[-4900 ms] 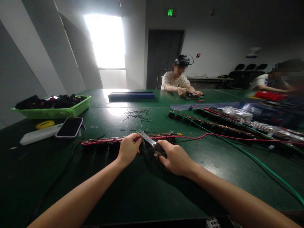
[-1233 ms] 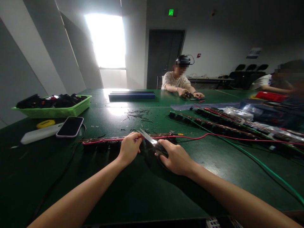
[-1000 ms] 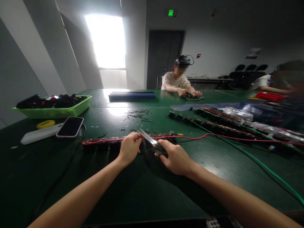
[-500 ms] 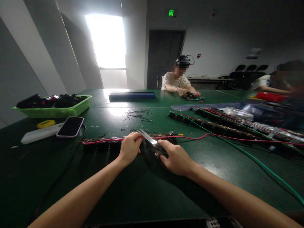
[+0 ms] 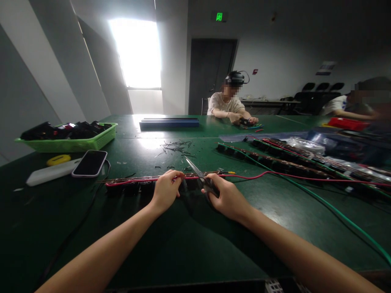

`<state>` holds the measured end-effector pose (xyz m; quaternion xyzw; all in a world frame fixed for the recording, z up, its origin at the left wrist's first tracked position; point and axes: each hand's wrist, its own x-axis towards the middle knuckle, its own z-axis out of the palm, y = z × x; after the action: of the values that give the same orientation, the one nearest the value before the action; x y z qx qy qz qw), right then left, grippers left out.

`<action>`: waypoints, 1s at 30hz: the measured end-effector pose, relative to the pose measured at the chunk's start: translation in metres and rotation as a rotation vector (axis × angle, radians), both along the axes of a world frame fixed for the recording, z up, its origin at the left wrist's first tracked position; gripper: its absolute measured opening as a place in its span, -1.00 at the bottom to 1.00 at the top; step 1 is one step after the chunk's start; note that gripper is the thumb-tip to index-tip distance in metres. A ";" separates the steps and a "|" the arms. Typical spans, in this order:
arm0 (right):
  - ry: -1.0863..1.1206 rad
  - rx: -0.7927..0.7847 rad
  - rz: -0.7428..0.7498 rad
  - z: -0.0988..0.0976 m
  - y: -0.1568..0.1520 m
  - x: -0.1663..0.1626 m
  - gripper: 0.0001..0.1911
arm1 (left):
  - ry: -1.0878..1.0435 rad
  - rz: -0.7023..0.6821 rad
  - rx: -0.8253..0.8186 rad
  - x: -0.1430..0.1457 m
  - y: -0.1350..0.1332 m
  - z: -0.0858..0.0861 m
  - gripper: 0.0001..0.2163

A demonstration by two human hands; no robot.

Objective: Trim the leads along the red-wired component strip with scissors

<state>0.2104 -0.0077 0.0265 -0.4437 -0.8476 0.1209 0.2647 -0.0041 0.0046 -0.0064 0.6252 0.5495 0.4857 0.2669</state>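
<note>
My left hand (image 5: 166, 189) is closed in a pinch on a red wire (image 5: 244, 177). That wire runs along a strip of black parts (image 5: 131, 187) with bare copper-coloured strands on top, then off to the right. In my right hand (image 5: 230, 197) is a pair of scissors (image 5: 197, 171), its handles inside my fingers. The blades look closed and point up and to the left, crossing over the strip just right of my left fingertips. My fingers hide part of the wire and strip.
Dark clippings (image 5: 177, 147) lie behind the strip. At left are a green basket (image 5: 97, 142) of black parts, a phone (image 5: 89, 163) and a white case (image 5: 50, 173). More wired strips (image 5: 275, 162) and a green wire (image 5: 330, 207) are at right. A co-worker (image 5: 227, 101) sits opposite.
The scissors' blades were parted beside my left fingertips; now they are together and turned more upward, a little to the right. My left hand stays on the red wire.
</note>
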 end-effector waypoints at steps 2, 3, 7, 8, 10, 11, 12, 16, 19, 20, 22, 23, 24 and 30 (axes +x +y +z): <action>-0.037 0.011 -0.009 0.000 -0.001 0.000 -0.73 | -0.001 0.001 0.001 0.000 0.000 0.000 -0.82; -0.060 0.017 -0.014 0.000 -0.001 0.000 -0.71 | -0.001 0.001 0.001 -0.001 0.000 0.000 -0.83; -0.170 0.047 -0.059 0.002 -0.005 -0.002 -0.59 | 0.009 0.001 -0.002 -0.001 0.000 0.001 -0.83; -0.188 0.051 -0.066 0.003 -0.006 -0.003 -0.57 | 0.009 -0.001 0.000 -0.001 0.000 0.001 -0.83; -0.211 0.048 -0.069 0.004 -0.007 -0.004 -0.56 | 0.006 -0.008 0.006 -0.002 0.000 0.001 -0.83; -0.220 0.045 -0.069 0.004 -0.007 -0.004 -0.56 | 0.005 -0.012 0.009 -0.002 0.001 0.001 -0.84; -0.226 0.042 -0.069 0.004 -0.007 -0.004 -0.57 | 0.003 -0.015 0.011 -0.002 0.001 0.001 -0.84; -0.227 0.037 -0.064 0.003 -0.007 -0.005 -0.58 | 0.011 -0.030 0.014 -0.002 0.001 0.000 -0.82; -0.213 0.027 -0.056 0.003 -0.007 -0.005 -0.58 | 0.023 -0.035 0.012 -0.002 0.000 0.001 -0.81; -0.208 0.021 -0.055 0.003 -0.007 -0.005 -0.58 | 0.025 -0.035 0.011 -0.002 0.000 0.002 -0.81; -0.199 0.010 -0.051 0.003 -0.007 -0.005 -0.58 | 0.027 -0.034 0.011 -0.002 -0.001 0.002 -0.80; -0.194 0.005 -0.047 0.003 -0.007 -0.005 -0.58 | 0.029 -0.034 0.012 -0.002 -0.001 0.003 -0.80; -0.190 0.000 -0.042 0.003 -0.007 -0.005 -0.58 | 0.030 -0.034 0.013 -0.002 -0.001 0.003 -0.80; -0.195 -0.017 -0.030 0.002 -0.007 -0.005 -0.58 | 0.004 -0.041 0.011 -0.002 0.000 0.002 -0.80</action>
<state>0.2056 -0.0146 0.0289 -0.4684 -0.8615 0.0803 0.1789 -0.0064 0.0044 -0.0043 0.6388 0.5345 0.4819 0.2720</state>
